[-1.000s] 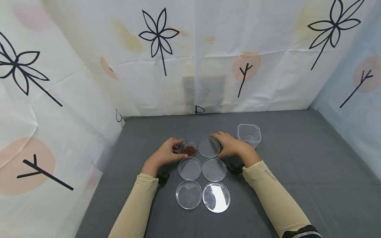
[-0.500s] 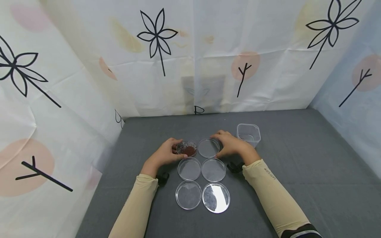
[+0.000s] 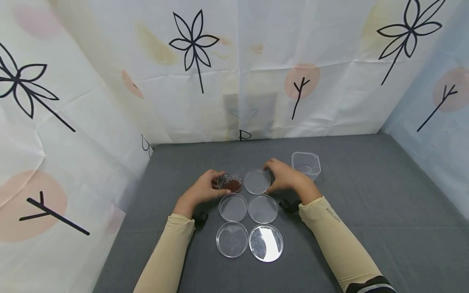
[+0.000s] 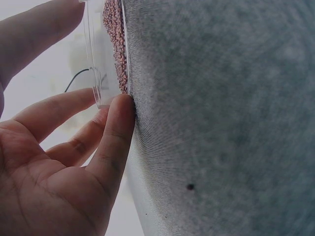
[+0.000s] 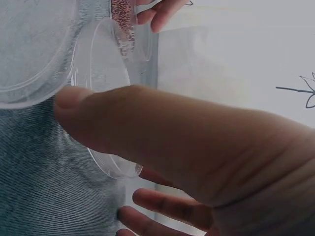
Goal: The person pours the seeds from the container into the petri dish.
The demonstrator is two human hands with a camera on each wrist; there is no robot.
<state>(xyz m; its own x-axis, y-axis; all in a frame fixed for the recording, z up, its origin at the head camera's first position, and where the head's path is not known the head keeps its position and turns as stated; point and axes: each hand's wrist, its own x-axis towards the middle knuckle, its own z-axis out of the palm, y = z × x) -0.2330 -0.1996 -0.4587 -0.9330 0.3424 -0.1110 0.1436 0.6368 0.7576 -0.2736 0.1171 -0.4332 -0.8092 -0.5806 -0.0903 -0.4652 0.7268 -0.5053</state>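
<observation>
A left hand (image 3: 199,189) pinches the side of a clear dish (image 3: 231,184) of reddish-brown grains (image 4: 118,44), thumb at the near edge and fingers at the far one, on a gray table (image 3: 366,195). The filled dish sits in the far row, on the left, its base against the cloth; paler bits show among the grains.

Across from it, the right hand (image 3: 287,179) arches around the outer side of a second dish (image 3: 257,182), thumb and fingers spread. Its upper fingers have just eased back from the far rim — half a second ago they reached farther over it — while the second dish has stayed put beside the filled one. Whether the thumb still touches the rim cannot be told: in the right wrist view it simply crosses in front. The left hand's pinch looks unchanged.

For the work in hand, the shift suggests a loosened right-hand hold, with the second dish resting in its place and only the filled dish firmly held.

Nearer the person, a middle pair (image 3: 233,207) and a near pair (image 3: 266,243) complete two columns, the near-right dish flashing a bright reflection. A clear tub (image 3: 306,163) stands just beyond the right hand — before a wall (image 3: 329,101) printed with line-drawn plants.
</observation>
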